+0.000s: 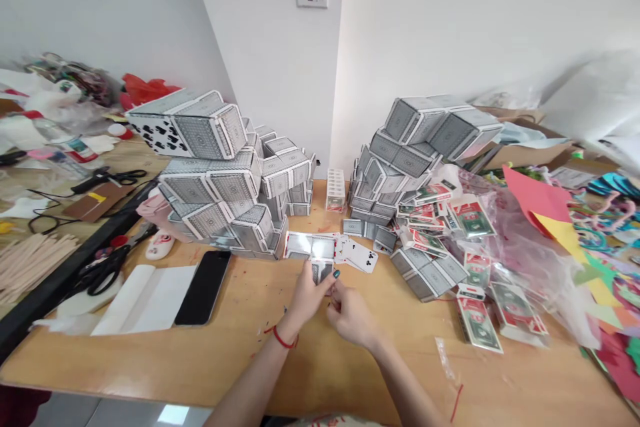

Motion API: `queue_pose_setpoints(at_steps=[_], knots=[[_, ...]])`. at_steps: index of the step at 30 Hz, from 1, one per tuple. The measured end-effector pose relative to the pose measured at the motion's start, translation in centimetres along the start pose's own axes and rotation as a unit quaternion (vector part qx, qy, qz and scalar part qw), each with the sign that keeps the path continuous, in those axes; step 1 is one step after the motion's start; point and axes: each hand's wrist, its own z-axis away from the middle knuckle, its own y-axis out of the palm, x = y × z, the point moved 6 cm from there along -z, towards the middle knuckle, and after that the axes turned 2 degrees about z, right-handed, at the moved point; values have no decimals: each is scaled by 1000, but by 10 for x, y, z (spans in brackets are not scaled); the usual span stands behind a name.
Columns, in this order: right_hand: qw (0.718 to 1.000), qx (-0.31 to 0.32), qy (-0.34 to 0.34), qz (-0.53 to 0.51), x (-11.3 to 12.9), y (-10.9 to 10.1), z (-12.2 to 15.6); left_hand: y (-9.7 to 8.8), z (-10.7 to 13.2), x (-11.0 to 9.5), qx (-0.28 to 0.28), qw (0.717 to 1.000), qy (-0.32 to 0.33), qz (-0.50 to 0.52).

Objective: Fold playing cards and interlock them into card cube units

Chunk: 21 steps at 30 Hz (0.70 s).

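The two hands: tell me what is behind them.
Beyond the left hand and right hand show a shiny grey card piece and loose playing cards. The hands hide the near end of a smaller grey piece.

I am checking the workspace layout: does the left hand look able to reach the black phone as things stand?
Probably yes: only small scraps seem to lie between the left hand and the black phone, though that hand seems busy holding a patterned card piece.
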Motion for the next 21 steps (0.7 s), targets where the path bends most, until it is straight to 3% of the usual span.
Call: queue_pose_setpoints(at_steps=[3, 5, 8, 14, 21], knots=[[988, 24, 9, -154, -2, -6, 1, -1, -3, 0, 8, 998, -16, 62], [977, 1, 32, -212, -7, -13, -1, 2, -3, -1, 17, 996, -14, 89], [970, -53, 45, -233, -15, -21, -7, 5, -2, -4, 12, 995, -4, 101], [948, 40, 27, -314, -14, -2, -13, 11, 0, -2, 26, 988, -45, 143], [951, 5, 26, -310, -24, 5, -15, 15, 2, -5, 46, 983, -68, 166]])
